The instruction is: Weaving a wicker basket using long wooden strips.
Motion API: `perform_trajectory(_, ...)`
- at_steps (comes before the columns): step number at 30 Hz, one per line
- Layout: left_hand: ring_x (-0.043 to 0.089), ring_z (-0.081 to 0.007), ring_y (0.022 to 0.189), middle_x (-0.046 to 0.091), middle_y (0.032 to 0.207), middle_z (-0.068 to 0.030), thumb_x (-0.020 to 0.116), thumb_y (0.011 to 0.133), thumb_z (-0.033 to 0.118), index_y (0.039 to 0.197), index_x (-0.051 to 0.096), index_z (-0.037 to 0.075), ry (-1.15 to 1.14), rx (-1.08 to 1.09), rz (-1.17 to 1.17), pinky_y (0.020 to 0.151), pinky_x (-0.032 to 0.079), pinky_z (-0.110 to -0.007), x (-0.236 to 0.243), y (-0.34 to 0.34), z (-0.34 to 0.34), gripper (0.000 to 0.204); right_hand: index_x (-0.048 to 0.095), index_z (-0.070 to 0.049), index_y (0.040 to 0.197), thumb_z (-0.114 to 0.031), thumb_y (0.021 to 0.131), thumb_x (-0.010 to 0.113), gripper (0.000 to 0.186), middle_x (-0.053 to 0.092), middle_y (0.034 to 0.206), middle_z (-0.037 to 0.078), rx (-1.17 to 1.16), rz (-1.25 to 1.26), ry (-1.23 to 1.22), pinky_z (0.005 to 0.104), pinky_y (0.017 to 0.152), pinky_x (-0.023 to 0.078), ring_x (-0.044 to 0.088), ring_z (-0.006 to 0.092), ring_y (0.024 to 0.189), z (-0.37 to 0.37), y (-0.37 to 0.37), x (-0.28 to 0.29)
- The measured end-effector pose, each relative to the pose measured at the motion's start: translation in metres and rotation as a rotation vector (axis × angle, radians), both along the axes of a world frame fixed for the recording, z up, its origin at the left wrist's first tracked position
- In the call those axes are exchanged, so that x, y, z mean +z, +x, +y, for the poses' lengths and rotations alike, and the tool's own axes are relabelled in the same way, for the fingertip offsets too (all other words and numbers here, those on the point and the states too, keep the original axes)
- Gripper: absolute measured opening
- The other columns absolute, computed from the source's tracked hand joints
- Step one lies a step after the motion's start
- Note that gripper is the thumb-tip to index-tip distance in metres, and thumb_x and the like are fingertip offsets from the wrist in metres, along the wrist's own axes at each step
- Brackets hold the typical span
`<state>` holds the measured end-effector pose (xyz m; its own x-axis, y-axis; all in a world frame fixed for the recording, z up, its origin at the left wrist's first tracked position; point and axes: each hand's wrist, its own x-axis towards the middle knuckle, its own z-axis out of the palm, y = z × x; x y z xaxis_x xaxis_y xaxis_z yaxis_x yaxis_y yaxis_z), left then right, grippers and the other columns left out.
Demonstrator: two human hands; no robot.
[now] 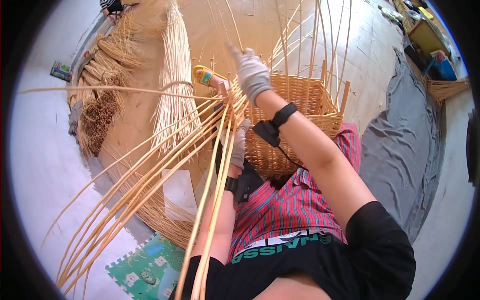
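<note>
A wicker basket (pixel 265 150) of tan woven rods rests on my lap, with upright rods and short wooden corner posts along its rim. My left hand (pixel 238 146), in a pale glove, grips the basket's near left corner; rods partly hide its fingers. Above that corner is my right hand (pixel 253 74), also gloved, closed around a thin willow rod (pixel 234 22) that rises from it. Its fingertips are slightly blurred. Several long loose rods (pixel 145 177) fan out from the corner toward the lower left, some passing over my left forearm.
A tied bundle of pale rods (pixel 176 65) lies on the floor ahead. More bundles (pixel 102 80) are stacked along the left wall. Grey cloth (pixel 400 145) spreads at the right. A green foam mat (pixel 150 267) lies lower left. A yellow sandal (pixel 203 75) shows beyond the basket.
</note>
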<state>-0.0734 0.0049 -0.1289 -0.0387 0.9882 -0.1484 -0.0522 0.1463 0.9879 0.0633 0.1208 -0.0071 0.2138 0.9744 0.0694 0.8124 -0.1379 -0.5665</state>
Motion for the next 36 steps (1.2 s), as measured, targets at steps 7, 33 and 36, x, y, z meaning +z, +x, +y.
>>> perform_trajectory(7,0.059,-0.0244,0.118,0.068,0.126,-0.0128,0.081,0.085,0.026,0.133,0.061,0.002,0.035,-0.1,0.019,0.106,0.042,-0.036,-0.017,-0.024,0.01,0.057,0.025,-0.021,0.16,-0.013,0.095,0.062,0.076,0.03,0.157,0.028,-0.018,0.791,0.3,0.0418,0.102,0.05,0.057,0.0432,0.124,-0.059,-0.016,-0.001)
perform_trajectory(33,0.073,-0.0182,0.064,0.07,0.077,-0.0089,0.065,0.099,0.035,0.097,0.067,0.002,-0.304,-0.526,0.227,0.055,0.059,-0.03,0.021,0.079,0.001,0.034,0.046,-0.01,0.146,0.004,0.094,0.059,0.055,0.067,0.13,0.017,0.129,0.346,0.458,0.032,0.093,0.054,0.066,0.0212,0.114,-0.068,0.108,-0.019)
perform_trajectory(36,0.072,-0.0163,0.063,0.069,0.075,-0.0069,0.067,0.098,0.034,0.092,0.069,0.001,-0.434,-0.458,0.125,0.055,0.058,-0.03,0.013,0.065,0.012,0.034,0.046,-0.01,0.148,0.004,0.092,0.059,0.059,0.07,0.123,0.014,0.09,0.536,0.484,0.031,0.089,0.054,0.068,0.0189,0.105,-0.073,0.083,-0.005)
